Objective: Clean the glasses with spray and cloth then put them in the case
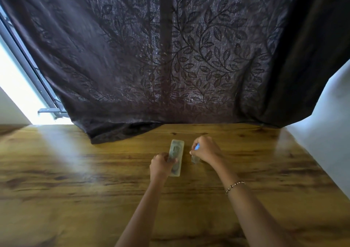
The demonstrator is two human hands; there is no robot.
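case (179, 150), lengthwise on surface (85, 180): left hand (162, 166) grips its left edge, likely steadying it. spray bottle (195, 159), just right: right hand (206, 150) clasps its top, likely readying it.

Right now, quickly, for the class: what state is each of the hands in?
Left hand: curled round the translucent case.
Right hand: gripping the small spray bottle.

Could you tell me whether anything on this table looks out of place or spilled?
Only the dark curtain: its hem lies bunched on the far edge of the table, behind the case. No spill or damage shows.
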